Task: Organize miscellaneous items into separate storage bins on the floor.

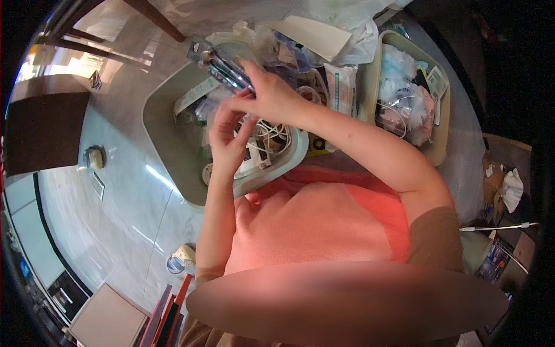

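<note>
My right hand (273, 93) grips a clear plastic pack of dark, slender pen-like items (227, 69), held over a pale plastic bin (164, 126). Just below it, my left hand (227, 128) has curled fingers near the pack's lower end. My right hand partly covers that spot, so whether the left also grips the pack is unclear. Coiled white cables (277, 139) lie under the hands, in a light, rounded container (299, 152) at the bin's right side. A white box with printing (197, 95) leans inside the bin's far part.
On the right, a second beige bin (442, 134) holds fluffy blue and white material (396, 71) and bagged items. Clear plastic bags (360, 39) and a cream card sheet (314, 37) lie beyond. Coral cloth (321, 221) covers my lap. A clog (181, 259) sits on the left floor.
</note>
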A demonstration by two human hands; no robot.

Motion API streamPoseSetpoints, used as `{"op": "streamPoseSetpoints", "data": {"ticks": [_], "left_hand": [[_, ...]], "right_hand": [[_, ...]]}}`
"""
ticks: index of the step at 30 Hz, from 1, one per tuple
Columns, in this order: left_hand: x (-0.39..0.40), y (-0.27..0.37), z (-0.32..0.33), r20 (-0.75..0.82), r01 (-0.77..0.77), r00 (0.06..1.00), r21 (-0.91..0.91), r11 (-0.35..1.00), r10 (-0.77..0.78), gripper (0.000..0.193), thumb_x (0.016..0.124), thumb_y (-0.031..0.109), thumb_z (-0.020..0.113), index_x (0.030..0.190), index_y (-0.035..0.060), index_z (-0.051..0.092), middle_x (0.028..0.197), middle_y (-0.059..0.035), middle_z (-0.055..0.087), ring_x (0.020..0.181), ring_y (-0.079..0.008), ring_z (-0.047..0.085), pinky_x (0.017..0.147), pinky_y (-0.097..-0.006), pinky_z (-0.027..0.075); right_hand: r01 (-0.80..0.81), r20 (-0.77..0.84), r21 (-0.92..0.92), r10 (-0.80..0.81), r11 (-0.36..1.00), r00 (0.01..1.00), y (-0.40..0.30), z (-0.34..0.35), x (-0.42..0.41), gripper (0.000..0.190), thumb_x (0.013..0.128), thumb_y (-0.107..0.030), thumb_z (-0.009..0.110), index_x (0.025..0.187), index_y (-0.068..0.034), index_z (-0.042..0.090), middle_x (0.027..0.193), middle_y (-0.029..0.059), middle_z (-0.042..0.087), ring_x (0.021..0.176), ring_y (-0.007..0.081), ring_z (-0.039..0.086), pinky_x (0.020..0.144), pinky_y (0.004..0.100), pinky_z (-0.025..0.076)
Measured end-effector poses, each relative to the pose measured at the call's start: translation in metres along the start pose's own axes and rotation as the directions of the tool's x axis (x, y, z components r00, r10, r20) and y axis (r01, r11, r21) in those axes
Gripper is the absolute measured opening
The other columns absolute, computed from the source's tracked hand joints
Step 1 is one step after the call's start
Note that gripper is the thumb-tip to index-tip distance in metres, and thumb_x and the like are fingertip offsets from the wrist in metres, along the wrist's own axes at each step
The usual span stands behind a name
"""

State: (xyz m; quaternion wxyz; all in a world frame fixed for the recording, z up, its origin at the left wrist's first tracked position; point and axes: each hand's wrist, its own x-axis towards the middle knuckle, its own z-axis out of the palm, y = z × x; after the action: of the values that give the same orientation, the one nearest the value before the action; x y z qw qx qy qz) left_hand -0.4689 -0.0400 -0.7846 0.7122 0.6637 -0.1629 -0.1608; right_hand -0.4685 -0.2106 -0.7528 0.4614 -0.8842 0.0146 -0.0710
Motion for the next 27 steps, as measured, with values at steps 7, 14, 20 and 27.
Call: {"op": "streamPoseSetpoints", "data": {"ticks": [7,14,20,27], "left_hand": [[0.011,-0.047,-0.056,-0.281,0.103,0.959,0.193,0.976,-0.045,0.038,0.082,0.008,0.07,0.117,0.0009,0.057,0.118,-0.0124,0.06,0.105,-0.021,0.059,0.092,-0.0322,0.046],[-0.009,-0.092,-0.05,-0.423,0.333,0.905,0.778,0.533,0.052,0.091,0.058,0.025,0.086,0.13,-0.0033,0.039,0.119,-0.024,0.051,0.109,-0.0406,0.05,0.094,-0.048,0.042],[-0.012,-0.08,-0.033,-0.187,0.215,0.975,0.927,0.308,-0.119,0.084,0.054,0.033,0.088,0.122,0.0032,0.05,0.12,-0.0283,0.046,0.108,-0.0431,0.049,0.092,-0.0455,0.045],[-0.005,-0.087,-0.026,-0.209,0.288,0.949,0.882,0.374,-0.238,0.097,0.05,0.053,0.088,0.125,0.0032,0.051,0.125,-0.0304,0.041,0.111,-0.0438,0.051,0.096,-0.0425,0.045]], "right_hand": [[-0.209,-0.297,0.06,0.218,0.976,0.93,0.057,-0.067,0.022,0.056,0.079,-0.019,0.064,0.126,0.004,0.046,0.108,0.0286,0.061,0.102,0.0369,0.062,0.088,0.0457,0.049],[-0.313,-0.289,-0.59,0.167,0.744,0.943,0.109,-0.063,-0.01,0.059,0.077,-0.024,0.072,0.127,-0.005,0.049,0.117,0.0167,0.054,0.109,0.041,0.052,0.092,0.0469,0.044],[0.14,-0.139,-0.522,-0.247,0.841,0.959,0.066,-0.044,-0.002,0.039,0.08,-0.015,0.065,0.116,-0.005,0.056,0.105,0.0128,0.058,0.105,0.0318,0.055,0.087,0.042,0.048],[0.353,0.179,-0.694,-0.325,0.627,0.929,0.067,0.073,-0.017,0.034,0.085,-0.015,0.056,0.117,-0.003,0.056,0.098,0.0092,0.06,0.097,0.027,0.057,0.08,0.0396,0.047]]}}
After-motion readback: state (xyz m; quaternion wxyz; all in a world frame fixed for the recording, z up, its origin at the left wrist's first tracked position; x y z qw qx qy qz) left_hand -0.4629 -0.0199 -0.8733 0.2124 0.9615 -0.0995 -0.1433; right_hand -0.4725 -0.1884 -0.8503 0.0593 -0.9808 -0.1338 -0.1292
